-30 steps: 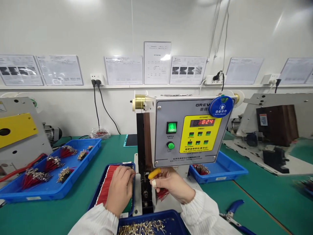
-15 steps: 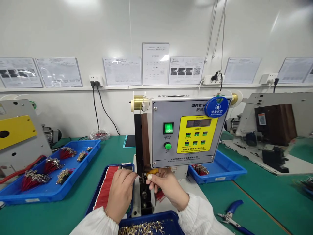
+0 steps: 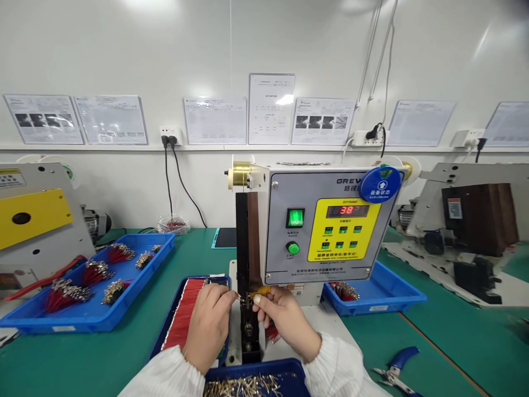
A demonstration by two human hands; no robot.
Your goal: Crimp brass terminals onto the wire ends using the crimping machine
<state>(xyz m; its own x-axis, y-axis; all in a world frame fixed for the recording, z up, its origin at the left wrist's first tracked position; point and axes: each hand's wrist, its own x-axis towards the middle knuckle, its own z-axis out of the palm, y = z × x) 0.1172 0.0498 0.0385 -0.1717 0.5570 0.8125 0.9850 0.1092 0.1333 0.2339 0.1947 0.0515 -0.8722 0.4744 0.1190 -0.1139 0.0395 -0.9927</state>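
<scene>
Thin wire (image 3: 239,298) at the black front column (image 3: 242,237) of the machine (image 3: 281,256), pinched in the closed fingertips of the left hand (image 3: 209,325). Right hand (image 3: 287,322) just right, fingers curled, yellow cover (image 3: 262,290) at the index; I cannot tell what they grip. Left, red wires (image 3: 185,314); near, brass-coloured pieces (image 3: 243,386) in a blue tray (image 3: 298,375).

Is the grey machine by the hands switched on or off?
On: the machine has a glowing green switch, and red digits shine on its display.
</scene>
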